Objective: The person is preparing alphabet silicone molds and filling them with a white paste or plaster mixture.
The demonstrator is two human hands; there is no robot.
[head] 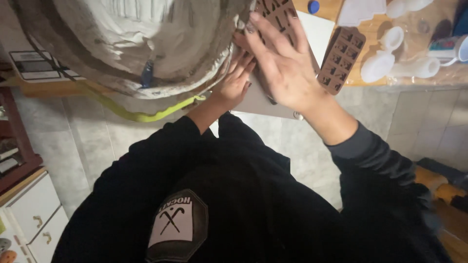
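Note:
My right hand (280, 63) lies flat, fingers spread, on a brown silicone mould (275, 14) with shaped cavities. My left hand (234, 85) reaches under it at the mould's near edge, beside the rim of a large grey-white bowl (146, 44) coated with pale paste. Whether the left fingers grip the mould is hidden by the right hand. Both hands wear dark sleeves.
A second brown mould (342, 59) lies to the right on a wooden table (370, 29). White moulded shapes (385, 61), a mug (451, 48) and a blue cap (313, 6) stand further right. A yellow-green strip (146, 116) runs under the bowl. White drawers (34, 214) stand at lower left.

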